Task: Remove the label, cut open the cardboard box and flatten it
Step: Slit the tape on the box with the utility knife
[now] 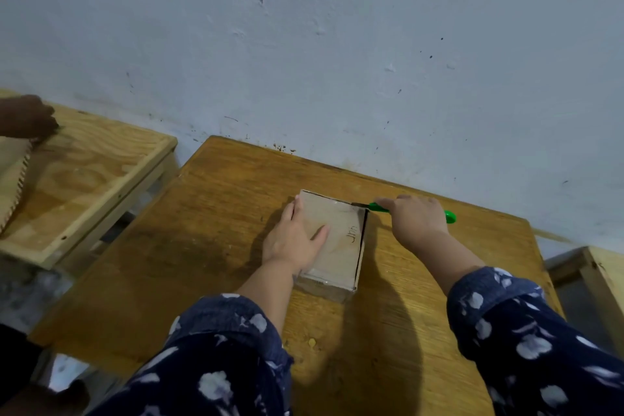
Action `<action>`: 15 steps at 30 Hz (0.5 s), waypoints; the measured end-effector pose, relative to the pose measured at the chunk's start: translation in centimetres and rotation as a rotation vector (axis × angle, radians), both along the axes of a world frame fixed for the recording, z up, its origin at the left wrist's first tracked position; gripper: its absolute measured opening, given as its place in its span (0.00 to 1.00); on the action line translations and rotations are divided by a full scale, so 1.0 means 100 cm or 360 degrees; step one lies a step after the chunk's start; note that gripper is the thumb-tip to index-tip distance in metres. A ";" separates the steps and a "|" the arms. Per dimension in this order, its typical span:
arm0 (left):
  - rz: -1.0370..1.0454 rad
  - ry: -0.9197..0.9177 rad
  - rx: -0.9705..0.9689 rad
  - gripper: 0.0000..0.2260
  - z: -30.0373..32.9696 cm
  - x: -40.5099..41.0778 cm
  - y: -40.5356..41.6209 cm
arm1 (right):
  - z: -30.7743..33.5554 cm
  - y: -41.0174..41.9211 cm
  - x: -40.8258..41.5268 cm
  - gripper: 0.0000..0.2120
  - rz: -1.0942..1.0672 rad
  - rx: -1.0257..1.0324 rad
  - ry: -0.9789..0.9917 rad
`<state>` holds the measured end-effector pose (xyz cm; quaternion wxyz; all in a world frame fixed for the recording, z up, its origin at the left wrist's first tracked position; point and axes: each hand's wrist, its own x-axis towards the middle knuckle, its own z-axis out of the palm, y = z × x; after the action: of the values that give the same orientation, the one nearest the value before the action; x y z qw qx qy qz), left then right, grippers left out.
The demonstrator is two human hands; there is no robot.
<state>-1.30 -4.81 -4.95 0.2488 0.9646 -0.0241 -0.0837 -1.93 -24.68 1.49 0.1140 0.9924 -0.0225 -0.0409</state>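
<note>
A person steadies a cardboard box (332,243) on a wooden table (219,230) while working a green-handled cutter (381,208) at its far right corner.

The left hand (293,240) lies flat on the box's top left side, fingers straight and together, thumb spread toward the middle of the lid. The right hand (417,219) is curled round the cutter's handle, knuckles up, with the blade tip touching the box's far right corner; the green end sticks out past the hand to the right. A dark slit runs along the lid's right and far edges; whatever is inside cannot be seen. The box sits near the table's middle, apart from every edge, with bare tabletop on all sides. The table's far edge meets a blue-grey wall (337,44). At left, another person's hand (28,116) rests on a second, paler table (101,172).
</note>
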 end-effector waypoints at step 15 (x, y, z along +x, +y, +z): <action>-0.0021 -0.0046 -0.0032 0.37 -0.008 0.006 0.002 | 0.001 -0.021 -0.038 0.26 -0.0389 0.0176 -0.0085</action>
<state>-0.72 -4.65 -5.75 0.2576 0.9630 -0.0347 -0.0711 -5.70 -26.77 1.56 0.0525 0.9877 -0.1441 -0.0292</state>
